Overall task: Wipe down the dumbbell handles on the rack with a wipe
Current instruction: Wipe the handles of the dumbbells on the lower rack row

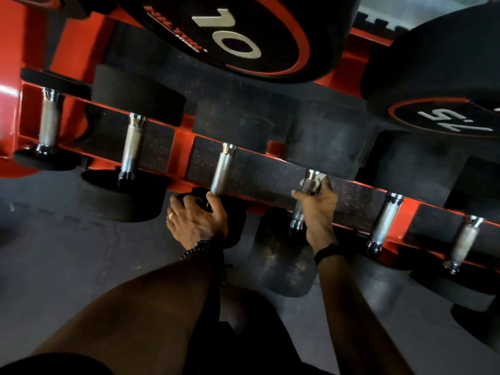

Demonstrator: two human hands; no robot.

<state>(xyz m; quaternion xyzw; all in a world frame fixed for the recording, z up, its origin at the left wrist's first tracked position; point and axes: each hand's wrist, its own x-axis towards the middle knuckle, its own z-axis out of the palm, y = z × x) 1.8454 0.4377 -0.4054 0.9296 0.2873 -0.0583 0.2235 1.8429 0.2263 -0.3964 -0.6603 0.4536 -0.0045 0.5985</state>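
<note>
Several black dumbbells with silver knurled handles lie in a row on a red rack (184, 143). My right hand (318, 209) is wrapped around the fourth handle (299, 212) from the left, pressing a pale wipe (319, 182) against its upper part. My left hand (196, 219) rests on the near black head (235, 212) of the third dumbbell, thumb touching the lower end of its handle (221, 173). Two more handles (384, 221) (462, 240) lie to the right, and two (50, 121) (132, 148) to the left.
Bigger dumbbells marked 10 (230, 31) and 7.5 (443, 115) sit on the shelf above, close over the lower row. Grey rubber floor (67, 253) lies in front of the rack. My knees fill the bottom of the view.
</note>
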